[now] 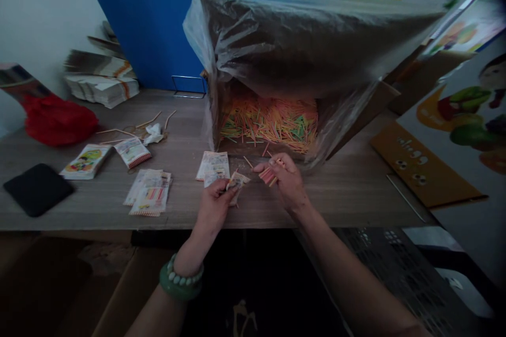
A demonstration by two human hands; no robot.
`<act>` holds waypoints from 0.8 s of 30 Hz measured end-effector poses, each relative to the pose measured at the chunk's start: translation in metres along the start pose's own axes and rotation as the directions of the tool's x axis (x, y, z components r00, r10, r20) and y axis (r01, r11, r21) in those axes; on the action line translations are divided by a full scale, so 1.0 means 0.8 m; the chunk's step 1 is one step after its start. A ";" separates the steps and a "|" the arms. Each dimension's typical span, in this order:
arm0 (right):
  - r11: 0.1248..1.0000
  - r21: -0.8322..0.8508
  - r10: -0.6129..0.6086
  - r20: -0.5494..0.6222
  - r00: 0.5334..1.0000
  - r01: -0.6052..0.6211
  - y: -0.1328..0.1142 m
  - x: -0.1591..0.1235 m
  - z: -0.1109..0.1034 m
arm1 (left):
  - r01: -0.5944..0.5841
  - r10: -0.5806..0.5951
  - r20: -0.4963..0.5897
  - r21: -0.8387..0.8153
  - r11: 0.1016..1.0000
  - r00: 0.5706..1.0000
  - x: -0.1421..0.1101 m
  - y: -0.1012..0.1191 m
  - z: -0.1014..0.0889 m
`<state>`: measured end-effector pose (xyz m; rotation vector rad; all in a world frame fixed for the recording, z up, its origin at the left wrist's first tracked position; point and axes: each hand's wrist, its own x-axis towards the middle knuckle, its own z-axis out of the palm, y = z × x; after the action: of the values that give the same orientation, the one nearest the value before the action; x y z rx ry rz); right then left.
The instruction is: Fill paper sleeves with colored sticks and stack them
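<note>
Between the thumb and fingers of my left hand (216, 199) is a small printed plastic packet (239, 181), its top pointing toward my other hand. My right hand (288, 181) is closed around a small bunch of pink and yellow sticks (270, 174), slightly apart from the packet. Under and behind my left hand lies a pile of similar packets (213, 162). Just beyond both hands, a plastic-lined cardboard box (324, 52) lies with its opening toward me. Many thin coloured sticks (272, 121) fill its bottom, and a few lie loose at its front edge.
To the left are filled packets (152, 193), a stack of printed cards (87, 160), a black pad (38, 189) and a red bag (59, 120). Stacked flat cartons (100, 81) stand against the wall. A printed carton (430, 163) leans at the right. The table's front edge is near my wrists.
</note>
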<state>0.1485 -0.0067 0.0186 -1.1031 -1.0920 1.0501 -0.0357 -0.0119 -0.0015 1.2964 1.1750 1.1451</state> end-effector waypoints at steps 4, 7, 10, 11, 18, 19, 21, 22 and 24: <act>0.982 0.187 -0.051 0.048 0.998 0.041 -0.029 -0.003 0.032 | 0.104 -0.103 0.016 -0.119 0.987 0.995 -0.007 0.009 -0.006; 0.963 0.268 -0.051 0.061 0.997 0.033 -0.039 -0.005 0.050 | 0.203 -0.193 0.068 -0.223 0.953 0.979 -0.012 0.012 -0.006; 0.942 0.331 -0.077 0.056 0.996 0.054 -0.045 -0.007 0.064 | 0.268 -0.270 0.023 -0.246 0.932 0.962 -0.016 0.014 -0.004; 0.937 0.343 -0.093 0.049 0.994 0.070 -0.046 -0.008 0.068 | 0.281 -0.290 -0.001 -0.247 0.927 0.957 -0.017 0.015 -0.003; 0.930 0.325 -0.202 0.071 0.977 0.169 -0.047 -0.013 0.093 | 0.269 -0.270 0.032 -0.253 0.929 0.962 -0.019 0.014 -0.004; 0.936 0.304 -0.209 0.071 0.975 0.179 -0.045 -0.014 0.095 | 0.256 -0.254 0.039 -0.253 0.933 0.966 -0.019 0.014 -0.005; 0.949 0.252 -0.215 0.071 0.974 0.191 -0.040 -0.015 0.097 | 0.247 -0.243 0.047 -0.265 0.932 0.969 -0.019 0.013 -0.006; 0.954 0.231 -0.212 0.076 0.974 0.190 -0.037 -0.016 0.097 | 0.255 -0.251 0.051 -0.274 0.927 0.967 -0.019 0.013 -0.006; 0.963 0.211 -0.191 0.096 0.977 0.167 -0.032 -0.017 0.095 | 0.289 -0.284 0.062 -0.291 0.912 0.957 -0.020 0.014 -0.007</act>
<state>0.0740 -0.0136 0.0505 -0.7746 -1.1278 1.0643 -0.0420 -0.0276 0.0098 0.8701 1.0884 1.0429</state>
